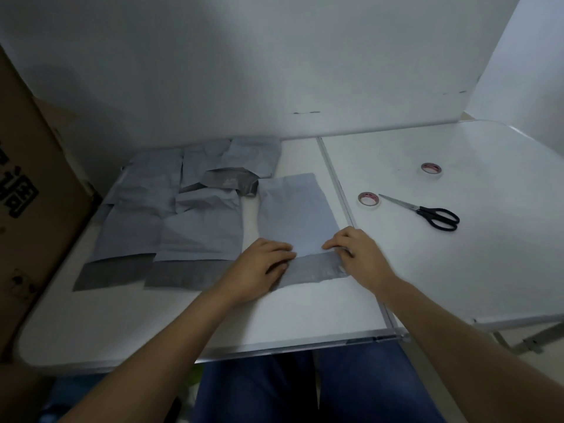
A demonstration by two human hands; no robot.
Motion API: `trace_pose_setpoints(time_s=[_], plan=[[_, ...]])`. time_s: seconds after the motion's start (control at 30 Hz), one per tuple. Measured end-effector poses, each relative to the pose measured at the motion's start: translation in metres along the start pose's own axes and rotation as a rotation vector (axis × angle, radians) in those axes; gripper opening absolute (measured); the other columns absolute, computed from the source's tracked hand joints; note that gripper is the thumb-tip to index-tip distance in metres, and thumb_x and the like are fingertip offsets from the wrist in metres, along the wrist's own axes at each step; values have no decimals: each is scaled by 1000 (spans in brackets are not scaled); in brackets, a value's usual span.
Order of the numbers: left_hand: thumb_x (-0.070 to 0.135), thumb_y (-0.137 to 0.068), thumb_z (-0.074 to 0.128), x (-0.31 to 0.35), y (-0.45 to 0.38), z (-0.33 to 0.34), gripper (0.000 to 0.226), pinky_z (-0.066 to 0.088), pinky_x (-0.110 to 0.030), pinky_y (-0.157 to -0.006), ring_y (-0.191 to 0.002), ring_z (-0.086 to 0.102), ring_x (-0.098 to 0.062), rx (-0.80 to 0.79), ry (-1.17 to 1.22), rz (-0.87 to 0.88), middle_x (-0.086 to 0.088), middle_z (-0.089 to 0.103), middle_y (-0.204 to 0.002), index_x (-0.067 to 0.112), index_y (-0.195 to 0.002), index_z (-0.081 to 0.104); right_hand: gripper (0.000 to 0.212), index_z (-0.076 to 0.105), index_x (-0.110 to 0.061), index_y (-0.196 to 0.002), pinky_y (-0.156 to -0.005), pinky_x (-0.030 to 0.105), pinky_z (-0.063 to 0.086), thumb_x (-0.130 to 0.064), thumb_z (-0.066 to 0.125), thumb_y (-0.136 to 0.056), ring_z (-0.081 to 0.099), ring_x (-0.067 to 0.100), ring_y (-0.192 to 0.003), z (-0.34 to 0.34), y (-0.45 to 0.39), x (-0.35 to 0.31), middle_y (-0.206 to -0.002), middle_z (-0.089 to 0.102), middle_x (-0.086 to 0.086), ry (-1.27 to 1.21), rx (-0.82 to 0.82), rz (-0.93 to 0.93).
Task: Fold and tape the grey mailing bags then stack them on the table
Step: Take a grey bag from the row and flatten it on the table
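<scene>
A grey mailing bag (294,213) lies flat on the white table (305,312) in front of me, its darker flap (311,270) toward me. My left hand (261,270) rests on the bag's near left corner, fingers on the line where flap meets bag. My right hand (355,250) lies at the near right corner, fingertips on that same line. Several more grey mailing bags (171,215) lie spread and overlapping to the left. Two rolls of tape sit to the right: the near tape roll (369,199) and the far tape roll (431,168).
Black-handled scissors (427,213) lie right of the near roll. A large cardboard box (33,190) stands against the table's left edge. A metal seam (345,206) divides the tabletop. A white wall runs behind; my blue-trousered legs show beneath the front edge.
</scene>
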State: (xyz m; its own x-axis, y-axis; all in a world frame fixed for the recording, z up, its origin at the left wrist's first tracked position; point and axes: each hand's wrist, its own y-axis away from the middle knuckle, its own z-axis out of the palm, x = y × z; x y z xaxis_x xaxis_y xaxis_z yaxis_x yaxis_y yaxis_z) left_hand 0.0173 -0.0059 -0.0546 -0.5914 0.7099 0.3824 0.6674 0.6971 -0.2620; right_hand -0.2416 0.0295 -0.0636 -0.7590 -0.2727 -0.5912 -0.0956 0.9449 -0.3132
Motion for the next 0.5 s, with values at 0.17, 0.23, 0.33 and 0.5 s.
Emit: trace_pose_setpoints(time_s=[0.17,0.23,0.33,0.5], plan=[[56,-88,54,4,19,-8,50,33,-18,-100,-113,45,-8,-22,23,-70,12,55,-131,25,-126,63,43,74,-10,-104,-91,29,44,14,43,-86,56,22,-98,-5,14,1,-104,62,6,10,15,33],[70,-77,55,4,27,-16,68,26,-16,-104,-119,38,-1,-128,46,-111,21,47,-137,33,-133,56,45,72,-8,-109,-93,33,45,12,42,-83,57,26,-100,-5,21,1,-108,62,9,26,10,8],[71,-74,58,0,33,-20,65,29,-19,-106,-122,42,0,-135,102,-140,25,47,-136,37,-129,58,48,68,-5,-116,-95,31,41,18,44,-81,56,28,-105,-3,30,3,-115,60,10,60,3,-7],[31,-89,66,2,29,-15,26,43,-27,-98,-109,57,-12,-11,83,-126,12,64,-124,26,-114,71,63,63,-7,-124,-101,27,35,26,41,-75,53,28,-114,-6,37,-1,-124,58,8,128,-51,2]])
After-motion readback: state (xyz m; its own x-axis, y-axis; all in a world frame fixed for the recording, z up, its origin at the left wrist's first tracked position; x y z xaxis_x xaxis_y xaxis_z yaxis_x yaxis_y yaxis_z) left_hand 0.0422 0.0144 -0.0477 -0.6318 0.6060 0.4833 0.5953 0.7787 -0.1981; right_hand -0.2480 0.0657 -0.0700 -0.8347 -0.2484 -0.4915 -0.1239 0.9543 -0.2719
